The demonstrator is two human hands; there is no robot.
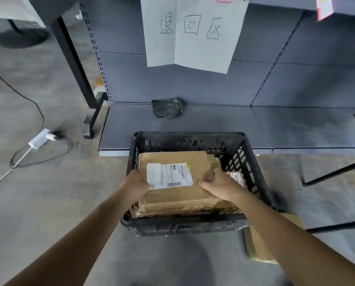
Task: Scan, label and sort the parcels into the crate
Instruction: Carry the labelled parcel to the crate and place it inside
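The fingers of both hands are mostly hidden. The left hand (136, 185) holds the left edge of the parcel (195, 162) with the thumb on top beside the white label (169, 175), and its fingers go under the cardboard. The right hand (220, 184) holds the right edge in the same way, so each grip is closed on this parcel. The parcel is in the middle of the frame, inside the opening of the black crate (184, 225), over a second parcel (184, 207) of which only the near taped edge shows. Whether the top one rests on it or is held just above, I cannot tell. At the right inside the crate, a third parcel (236, 178) shows only a corner with a barcode sticker; the rest is behind the right hand. The print on the label is too small to read. In the lower right a brown box (257, 244) lies on the floor (48, 203), blurred and partly covered by the right forearm. The crate stands in front of the low grey shelf (213, 124), where a dark crumpled packet (168, 107) lies near the back wall. At the top centre hangs a paper sheet (193, 48) with three handwritten characters; its top is cut off. At the left, a white charger (41, 138) with a cable (27, 100) lies on the floor.
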